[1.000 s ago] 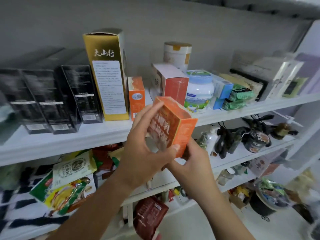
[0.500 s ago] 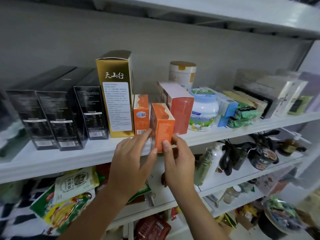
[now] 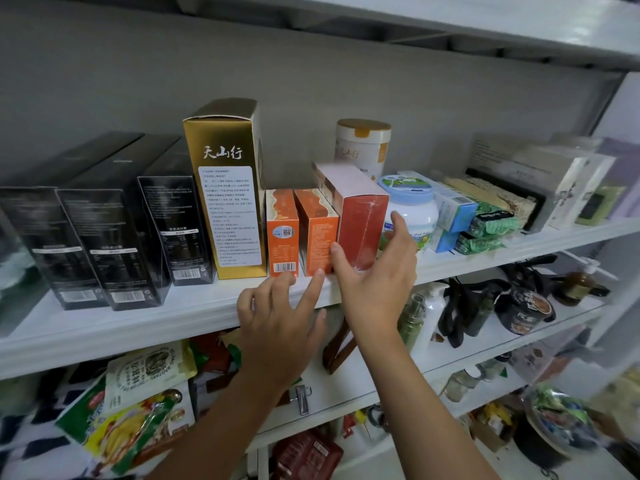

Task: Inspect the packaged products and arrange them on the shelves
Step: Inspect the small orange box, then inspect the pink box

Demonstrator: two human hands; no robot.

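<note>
1. The orange box stands upright near the shelf's front edge, between its twin and a red box. It looks placed, with only squaring up left.
2. The carton seems intact, its printed panel facing forward.
3. Left hand: fingers straight and apart, one fingertip at the orange box's base.
4. Right hand: fingers spread across the red box, not clamped.

Lets go of the orange box, held tilted in both hands a second ago. Stands it upright on the shelf, pushed back between the matching box and the red box. Loosens the left hand to one fingertip at its bottom corner. Spreads the right hand across the red box.
</note>
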